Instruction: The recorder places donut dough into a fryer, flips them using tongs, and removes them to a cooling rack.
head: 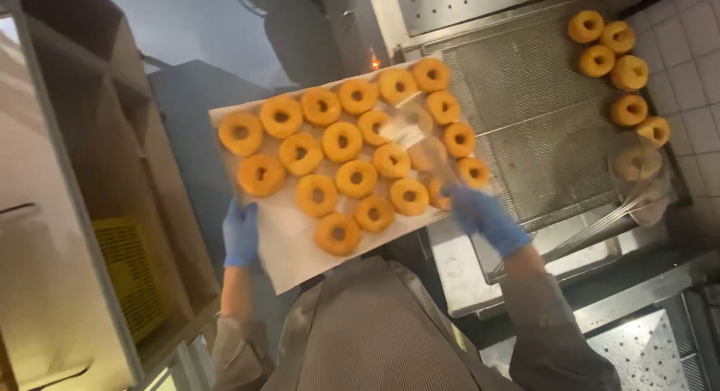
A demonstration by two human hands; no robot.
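A flat tray (289,245) lined with pale paper carries several golden ring doughnuts (341,141). My left hand (241,235), in a blue glove, grips the tray's near left edge. My right hand (482,215), also gloved in blue, holds the handle of a clear spatula (411,128) whose blade lies over the doughnuts at the tray's right side. The tray is held above a dark counter, beside the fryer.
A fryer's metal mesh rack (536,106) sits to the right, with several doughnuts (615,53) along its far right side. A wire skimmer (637,177) rests there. Wooden shelving (97,173) with a yellow crate (131,275) stands at the left.
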